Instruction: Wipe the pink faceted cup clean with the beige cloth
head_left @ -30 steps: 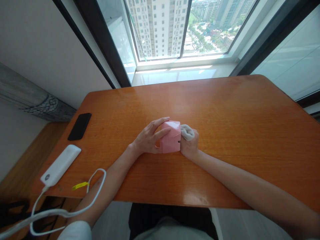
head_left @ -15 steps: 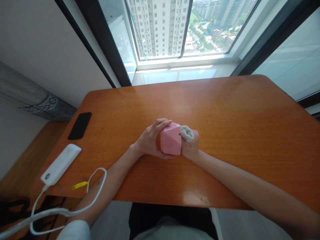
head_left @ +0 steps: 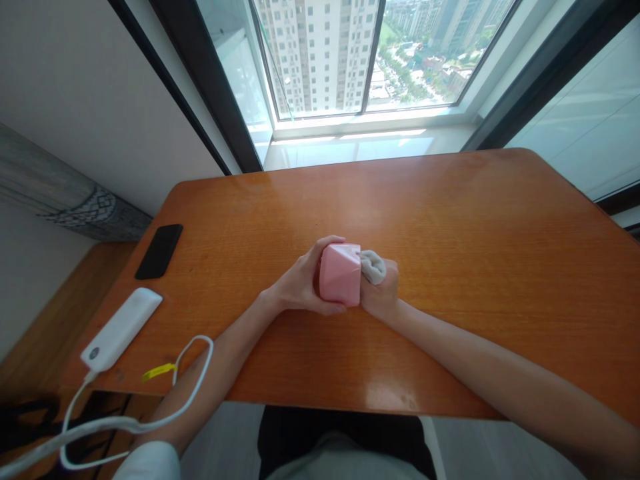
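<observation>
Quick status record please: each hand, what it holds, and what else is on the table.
left hand: grips pink box from its left side
right hand: closed on cloth, pressed to the box's right side
box: faceted, mid-table, near the front edge
phone: far left, face down or dark
power bank: left front corner, white cable trailing off the edge

There is one worktop (head_left: pixel 475 253) and two hands, one left hand (head_left: pixel 300 283) and one right hand (head_left: pixel 383 297). Between them is one pink faceted box (head_left: pixel 340 273). In the right hand is one grey cloth (head_left: pixel 373 265). Well left of the left hand are one black phone (head_left: pixel 159 251), one white power bank (head_left: pixel 121 329), one white cable (head_left: pixel 190 393) and one yellow tag (head_left: pixel 160 371).
</observation>
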{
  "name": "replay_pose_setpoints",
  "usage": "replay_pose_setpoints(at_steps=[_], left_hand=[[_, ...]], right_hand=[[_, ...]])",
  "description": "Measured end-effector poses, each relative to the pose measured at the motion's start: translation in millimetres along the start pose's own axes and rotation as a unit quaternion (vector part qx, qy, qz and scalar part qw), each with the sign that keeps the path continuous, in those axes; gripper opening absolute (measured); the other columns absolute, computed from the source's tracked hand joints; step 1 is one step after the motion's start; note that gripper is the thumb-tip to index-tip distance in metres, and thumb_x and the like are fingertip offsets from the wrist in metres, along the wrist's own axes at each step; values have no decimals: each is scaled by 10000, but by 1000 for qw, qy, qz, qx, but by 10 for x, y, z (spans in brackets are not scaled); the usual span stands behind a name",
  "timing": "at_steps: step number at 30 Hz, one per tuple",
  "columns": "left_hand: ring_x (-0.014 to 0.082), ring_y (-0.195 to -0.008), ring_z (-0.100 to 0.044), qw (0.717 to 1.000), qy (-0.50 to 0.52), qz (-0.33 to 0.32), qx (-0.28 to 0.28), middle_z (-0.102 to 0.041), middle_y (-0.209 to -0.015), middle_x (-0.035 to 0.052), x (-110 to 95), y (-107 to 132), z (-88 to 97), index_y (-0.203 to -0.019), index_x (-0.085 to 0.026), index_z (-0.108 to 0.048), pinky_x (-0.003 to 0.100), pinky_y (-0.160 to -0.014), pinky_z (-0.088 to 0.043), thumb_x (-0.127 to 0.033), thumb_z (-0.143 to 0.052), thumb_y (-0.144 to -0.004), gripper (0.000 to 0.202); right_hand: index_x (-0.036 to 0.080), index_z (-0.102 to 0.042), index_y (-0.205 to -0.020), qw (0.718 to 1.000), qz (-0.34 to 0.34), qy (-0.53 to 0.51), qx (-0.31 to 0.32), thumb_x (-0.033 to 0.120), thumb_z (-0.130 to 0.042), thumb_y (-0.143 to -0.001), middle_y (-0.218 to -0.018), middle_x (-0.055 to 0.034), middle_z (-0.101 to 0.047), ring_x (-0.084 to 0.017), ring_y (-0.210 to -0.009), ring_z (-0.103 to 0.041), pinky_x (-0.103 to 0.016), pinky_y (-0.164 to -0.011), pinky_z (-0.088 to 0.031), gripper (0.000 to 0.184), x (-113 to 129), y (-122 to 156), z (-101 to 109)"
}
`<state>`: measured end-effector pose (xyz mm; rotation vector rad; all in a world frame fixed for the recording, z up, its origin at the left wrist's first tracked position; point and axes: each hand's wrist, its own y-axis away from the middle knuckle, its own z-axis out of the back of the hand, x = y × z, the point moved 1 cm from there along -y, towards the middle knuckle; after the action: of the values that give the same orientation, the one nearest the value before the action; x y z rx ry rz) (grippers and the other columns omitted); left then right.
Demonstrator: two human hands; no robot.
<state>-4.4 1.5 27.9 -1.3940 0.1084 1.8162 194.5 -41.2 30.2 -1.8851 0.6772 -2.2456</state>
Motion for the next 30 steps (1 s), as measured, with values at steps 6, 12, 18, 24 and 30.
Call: replay_pose_setpoints(at_steps=[6,12,18,24,30], left_hand=[[404,-1344,-712,994,86,55,41,-675,-1521,176,-48,-44,25,-1589,-235,-503,527,-1126,-606,-810,-866,-785,1053],[428,-1421,-676,991,101,71,46,-631,-1601,189,6,-10,-8,-1715,-258,-406,578,-1202,-561,-885,-780,-838,1141],[465,-1559,-577,998,33,-54,-15,-430,-1787,212,126,32,-9,-1811,-355,-194,654,-1282,-490,-942,-770,-803,1301],[500,-1683,-408,974,-150,-171,2,-272,-1862,238,186,1,126,-1827,-394,-76,706,-1291,-471,-854,-985,-590,1603],[441,-1667,-464,958,-221,-181,-3,-287,-1856,254,142,12,122,-1834,-350,-18,632,-1260,-538,-759,-999,-679,1570]], right_hand=[[225,-458,-519,998,60,2,24,307,-683,-843,-490,61,-467,-74,-445,-358,-225,-449,-324,403,35,-6,3],[226,-481,-537,999,41,2,25,344,-716,-863,-504,52,-504,-82,-454,-399,-227,-451,-344,418,8,1,7],[229,-527,-565,999,30,-9,6,322,-708,-886,-501,52,-553,-89,-435,-440,-223,-443,-370,380,1,10,-11],[227,-565,-581,999,28,1,17,377,-730,-891,-526,41,-578,-99,-465,-467,-227,-458,-390,382,-42,27,4],[224,-550,-571,999,29,-13,20,372,-723,-893,-527,44,-568,-94,-467,-459,-224,-469,-385,394,-24,13,4]])
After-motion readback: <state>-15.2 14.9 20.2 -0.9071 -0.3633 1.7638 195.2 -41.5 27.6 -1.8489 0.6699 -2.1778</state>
